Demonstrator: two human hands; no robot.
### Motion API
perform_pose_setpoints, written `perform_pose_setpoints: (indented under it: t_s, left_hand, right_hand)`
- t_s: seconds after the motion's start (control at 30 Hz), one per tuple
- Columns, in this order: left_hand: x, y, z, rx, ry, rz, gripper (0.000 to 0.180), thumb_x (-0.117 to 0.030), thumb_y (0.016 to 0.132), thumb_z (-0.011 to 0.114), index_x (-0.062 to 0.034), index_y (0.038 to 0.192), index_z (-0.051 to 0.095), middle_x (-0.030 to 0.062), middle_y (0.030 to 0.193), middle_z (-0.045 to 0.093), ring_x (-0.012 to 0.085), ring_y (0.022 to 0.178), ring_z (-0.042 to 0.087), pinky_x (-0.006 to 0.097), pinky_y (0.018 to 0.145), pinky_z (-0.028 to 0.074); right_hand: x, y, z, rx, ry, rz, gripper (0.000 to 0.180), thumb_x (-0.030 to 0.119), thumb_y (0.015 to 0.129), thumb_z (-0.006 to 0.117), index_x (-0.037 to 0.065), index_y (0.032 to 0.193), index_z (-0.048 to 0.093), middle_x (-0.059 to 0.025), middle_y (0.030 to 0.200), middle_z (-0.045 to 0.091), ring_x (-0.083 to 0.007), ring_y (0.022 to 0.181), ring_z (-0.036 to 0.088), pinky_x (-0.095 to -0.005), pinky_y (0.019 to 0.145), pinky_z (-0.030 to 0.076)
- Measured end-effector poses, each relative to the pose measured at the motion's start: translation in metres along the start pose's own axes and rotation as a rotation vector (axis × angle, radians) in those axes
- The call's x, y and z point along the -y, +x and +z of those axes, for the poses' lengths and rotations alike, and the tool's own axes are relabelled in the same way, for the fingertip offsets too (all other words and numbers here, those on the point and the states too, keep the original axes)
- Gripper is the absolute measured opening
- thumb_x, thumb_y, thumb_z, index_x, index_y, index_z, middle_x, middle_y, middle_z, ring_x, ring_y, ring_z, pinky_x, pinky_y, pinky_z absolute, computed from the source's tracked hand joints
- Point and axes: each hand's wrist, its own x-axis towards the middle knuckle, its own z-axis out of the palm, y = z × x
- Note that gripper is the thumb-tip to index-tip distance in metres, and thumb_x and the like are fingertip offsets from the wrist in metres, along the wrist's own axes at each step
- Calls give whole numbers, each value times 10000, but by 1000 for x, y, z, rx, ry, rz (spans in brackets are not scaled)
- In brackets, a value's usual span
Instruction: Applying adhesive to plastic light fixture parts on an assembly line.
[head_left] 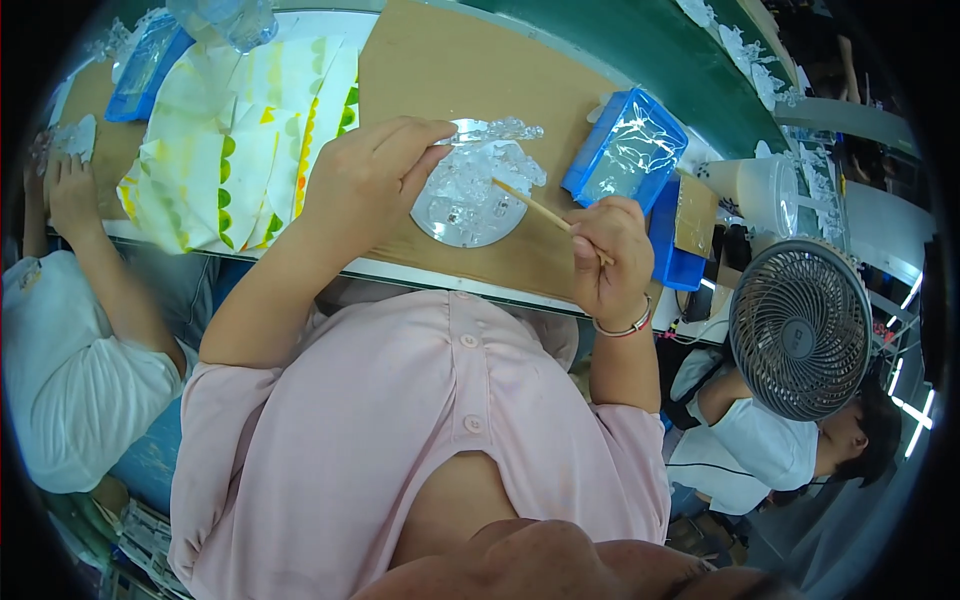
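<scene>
My left hand (378, 165) is closed in a pinch on a clear plastic piece (492, 131), which it holds by one end over a round shiny disc (462, 232). On the disc lies a pile of small clear pieces (478, 180). Between the fingers of my right hand (612, 258) is a thin wooden stick (540, 211), slanting left with its far tip over the pile. Whether the tip touches a piece I cannot tell.
Brown board (440, 60) covers the worktop. A blue tray (630, 150) stands to the right, near a translucent tub (765, 190) and a round fan (800, 330). Patterned sheets (235, 140) lie left. Co-workers sit on both sides; one's hand (75, 195) is at the far left.
</scene>
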Motion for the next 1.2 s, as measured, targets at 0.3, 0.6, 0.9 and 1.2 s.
perform_pose_setpoints:
  t_s: [0.3, 0.6, 0.9, 1.2]
  left_hand:
    - [0, 2, 2, -5, 22, 17, 132, -86, 795, 682, -64, 926, 674, 69, 818, 670, 231, 669, 640, 310, 562, 503]
    - [-6, -2, 1, -10, 31, -11, 127, -112, 787, 685, -76, 902, 645, 64, 811, 665, 249, 680, 639, 326, 579, 505]
    - [-8, 7, -12, 135, 36, -75, 128, -161, 804, 683, -78, 894, 644, 76, 809, 666, 251, 689, 639, 338, 588, 497]
    - [-8, 34, -33, 474, 33, -121, 185, -190, 806, 679, -64, 924, 611, 95, 830, 668, 289, 751, 644, 379, 643, 497]
  right_hand:
    - [3, 12, 17, -133, -47, 222, 58, 84, 905, 573, 38, 878, 550, -99, 762, 652, -183, 632, 598, -272, 592, 456]
    - [31, 51, 38, -84, -192, 58, 84, 86, 851, 646, 61, 849, 565, -63, 671, 591, -233, 553, 546, -318, 492, 408]
    - [61, 41, 45, 28, -215, -50, 126, 30, 774, 665, 71, 830, 559, -67, 623, 511, -247, 501, 476, -350, 473, 360]
    - [38, 3, 21, -110, 28, 339, 133, 146, 932, 555, 23, 882, 544, -93, 722, 655, -120, 505, 532, -233, 486, 412]
